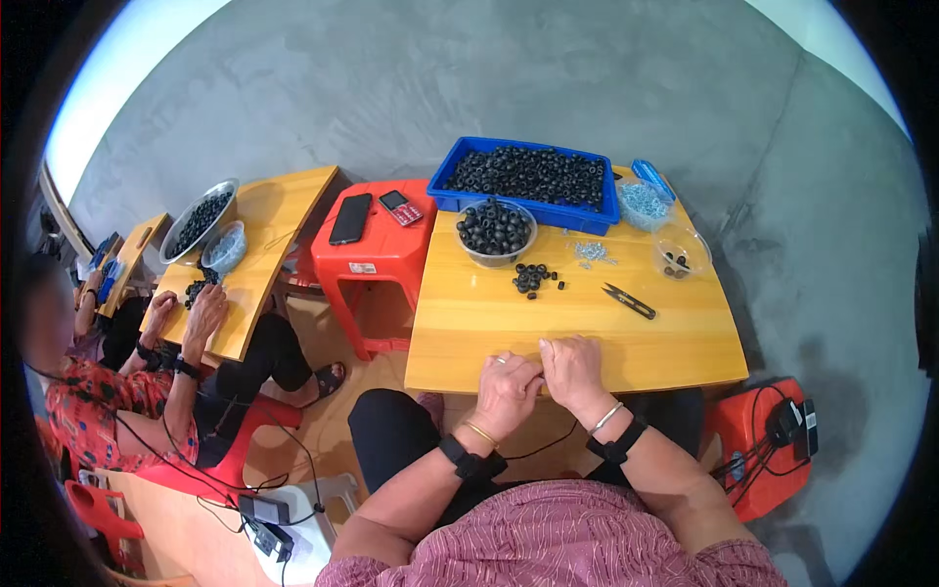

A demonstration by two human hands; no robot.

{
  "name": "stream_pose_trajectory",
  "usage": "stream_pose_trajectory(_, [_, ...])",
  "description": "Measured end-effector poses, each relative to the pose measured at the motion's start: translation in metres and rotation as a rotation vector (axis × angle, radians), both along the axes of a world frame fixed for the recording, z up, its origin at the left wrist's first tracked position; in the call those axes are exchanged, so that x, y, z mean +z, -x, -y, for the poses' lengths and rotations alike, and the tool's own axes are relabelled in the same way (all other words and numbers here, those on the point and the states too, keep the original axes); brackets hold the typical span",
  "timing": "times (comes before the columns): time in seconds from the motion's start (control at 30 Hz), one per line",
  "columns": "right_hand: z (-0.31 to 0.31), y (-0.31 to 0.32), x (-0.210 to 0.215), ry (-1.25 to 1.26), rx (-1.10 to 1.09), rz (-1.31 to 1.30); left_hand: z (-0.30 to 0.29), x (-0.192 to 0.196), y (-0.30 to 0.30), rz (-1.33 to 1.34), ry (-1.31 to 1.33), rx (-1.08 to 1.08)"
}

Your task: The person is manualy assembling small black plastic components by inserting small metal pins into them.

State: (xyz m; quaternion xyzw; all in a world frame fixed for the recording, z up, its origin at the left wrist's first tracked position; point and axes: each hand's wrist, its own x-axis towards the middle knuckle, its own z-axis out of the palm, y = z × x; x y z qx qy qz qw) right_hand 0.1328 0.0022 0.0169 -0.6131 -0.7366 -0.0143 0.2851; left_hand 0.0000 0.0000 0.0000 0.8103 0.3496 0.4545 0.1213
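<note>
As left hand (pixel 507 393) and right hand (pixel 573 372) curl together, I cannot tell whether they grasp anything.
Beyond them: snips (pixel 638 306), black beads (pixel 533 278).

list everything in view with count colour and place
table: one, yellow, centre
tray: one, blue, table's far side, full of black pieces
clear tubs: three, see-through, before and right of tray
loose pieces: over ten, black, mid-table
small bits: many, silvery, before tray
snips: one, black, right of loose pieces
phones: two, black and red, left stool
stools: several, red and white, beside tables
devices: several, black, on stools
co-worker: one clearly visible, red-patterned top, left
co-worker's table: one, yellow, left
wall: grey, background
wristbands: two, black, one per wrist
left hand: one, bare, table's near edge
right hand: one, bare, beside left hand
</note>
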Motion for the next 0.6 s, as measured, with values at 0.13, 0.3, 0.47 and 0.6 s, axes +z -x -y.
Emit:
stream_pose_trajectory(0.13, [0.0028, -0.0001, -0.0012, -0.049, 0.050, -0.003, 0.0009, -0.0045, -0.0027, 0.010, -0.009, 0.011])
stream_pose_trajectory(0.3, [-0.0007, -0.0006, -0.0026, -0.031, 0.034, 0.045, -0.0024, -0.0040, -0.0042, 0.005, -0.016, 0.010])
stream_pose_trajectory(0.47, [-0.0014, -0.0023, 0.0006, 0.006, 0.080, 0.081, -0.0037, -0.0026, -0.0041, -0.026, 0.021, -0.015])
stream_pose_trajectory(0.6, [-0.0023, -0.0043, -0.0035, -0.007, 0.084, 0.068, -0.0031, -0.0034, -0.0049, -0.015, 0.030, -0.026])
